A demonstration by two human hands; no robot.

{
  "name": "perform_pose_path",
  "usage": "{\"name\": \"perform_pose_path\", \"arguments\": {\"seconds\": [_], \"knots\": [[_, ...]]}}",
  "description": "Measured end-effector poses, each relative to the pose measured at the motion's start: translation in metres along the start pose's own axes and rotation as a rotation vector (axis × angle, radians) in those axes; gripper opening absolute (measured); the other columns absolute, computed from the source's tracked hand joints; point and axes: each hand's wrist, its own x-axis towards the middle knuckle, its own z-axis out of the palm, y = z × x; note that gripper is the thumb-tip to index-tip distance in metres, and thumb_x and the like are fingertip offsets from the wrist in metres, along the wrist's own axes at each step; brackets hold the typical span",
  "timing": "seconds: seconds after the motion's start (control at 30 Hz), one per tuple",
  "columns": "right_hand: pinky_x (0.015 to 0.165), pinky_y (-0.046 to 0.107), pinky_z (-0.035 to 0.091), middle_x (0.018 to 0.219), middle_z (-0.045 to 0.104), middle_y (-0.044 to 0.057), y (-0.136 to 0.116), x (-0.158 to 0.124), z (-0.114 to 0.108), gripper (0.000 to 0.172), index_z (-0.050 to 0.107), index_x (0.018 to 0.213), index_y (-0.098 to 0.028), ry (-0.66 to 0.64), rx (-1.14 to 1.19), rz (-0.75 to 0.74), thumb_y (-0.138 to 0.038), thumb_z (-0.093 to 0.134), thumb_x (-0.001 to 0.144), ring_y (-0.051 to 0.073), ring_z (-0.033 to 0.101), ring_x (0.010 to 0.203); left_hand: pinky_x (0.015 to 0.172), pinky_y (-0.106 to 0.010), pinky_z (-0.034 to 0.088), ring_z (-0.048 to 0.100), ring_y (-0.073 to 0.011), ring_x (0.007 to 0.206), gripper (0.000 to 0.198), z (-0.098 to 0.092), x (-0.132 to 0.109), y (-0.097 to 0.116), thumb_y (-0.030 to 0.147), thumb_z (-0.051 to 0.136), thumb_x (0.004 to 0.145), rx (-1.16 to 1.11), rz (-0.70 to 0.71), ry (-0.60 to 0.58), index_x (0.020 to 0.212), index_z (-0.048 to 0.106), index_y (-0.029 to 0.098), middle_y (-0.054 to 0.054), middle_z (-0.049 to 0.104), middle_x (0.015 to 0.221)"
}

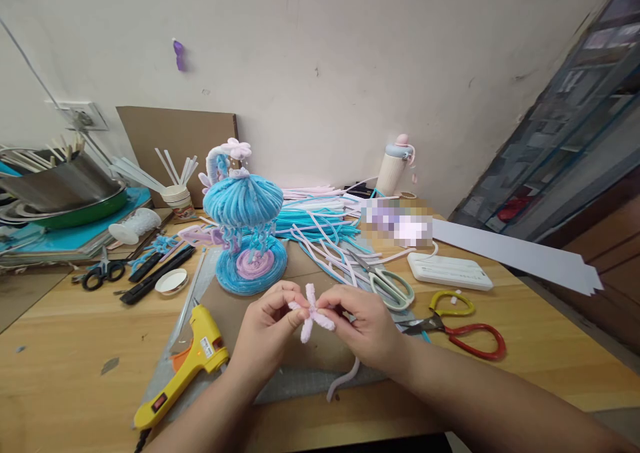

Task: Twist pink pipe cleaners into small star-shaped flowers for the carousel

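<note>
Between my two hands is a pale pink pipe cleaner piece with several short fuzzy arms spreading from its middle, like a small flower or star. My left hand pinches it from the left between thumb and fingertips. On the other side, my right hand grips one of its arms, thumb and forefinger pressed together. Behind my left hand stands a blue and pink pipe cleaner jellyfish ornament on a round coiled base. A loose pinkish pipe cleaner trails on the mat below my right hand.
A yellow glue gun lies left of my forearm. Green-handled scissors and red-and-yellow scissors rest to the right, near a white power strip. Blue and pink pipe cleaners lie behind. A bottle stands by the wall.
</note>
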Motion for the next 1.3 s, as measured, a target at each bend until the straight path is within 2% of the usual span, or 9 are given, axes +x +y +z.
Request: {"name": "perform_pose_path", "arguments": {"seconds": [0.43, 0.6, 0.83, 1.3], "knots": [[0.061, 0.022, 0.043, 0.075, 0.064, 0.001, 0.016, 0.003, 0.004, 0.008, 0.062, 0.085, -0.018, -0.029, 0.005, 0.084, -0.018, 0.054, 0.085, 0.012, 0.057, 0.066, 0.07, -0.024, 0.04, 0.052, -0.0145, 0.078, 0.009, -0.004, 0.011, -0.025, 0.026, 0.07, 0.072, -0.007, -0.018, 0.017, 0.075, 0.069, 0.018, -0.003, 0.055, 0.083], [0.062, 0.022, 0.043, 0.077, 0.065, 0.002, 0.015, 0.001, 0.004, 0.009, 0.063, 0.086, -0.018, -0.029, 0.033, 0.072, -0.02, 0.054, 0.085, 0.012, 0.057, 0.068, 0.071, -0.025, 0.04, 0.052, -0.015, 0.078, 0.009, -0.004, 0.009, -0.021, 0.026, 0.071, 0.071, -0.033, -0.002, 0.017, 0.073, 0.069, 0.018, -0.002, 0.055, 0.08], [0.064, 0.023, 0.044, 0.076, 0.064, 0.002, 0.013, -0.002, 0.004, 0.008, 0.062, 0.087, -0.019, 0.011, 0.018, 0.005, -0.02, 0.054, 0.085, 0.012, 0.058, 0.068, 0.072, -0.025, 0.04, 0.051, -0.0152, 0.078, 0.009, -0.004, 0.006, -0.011, 0.026, 0.07, 0.071, 0.044, 0.02, 0.011, 0.07, 0.071, 0.017, -0.003, 0.054, 0.081], [0.065, 0.025, 0.045, 0.079, 0.065, 0.004, 0.012, 0.0, 0.002, 0.01, 0.06, 0.087, -0.019, 0.0, -0.013, -0.078, -0.018, 0.051, 0.087, 0.013, 0.059, 0.071, 0.073, -0.026, 0.042, 0.053, -0.0166, 0.081, 0.01, -0.004, 0.006, -0.009, 0.026, 0.071, 0.07, -0.002, -0.002, -0.02, 0.073, 0.07, 0.017, -0.004, 0.056, 0.083]]}}
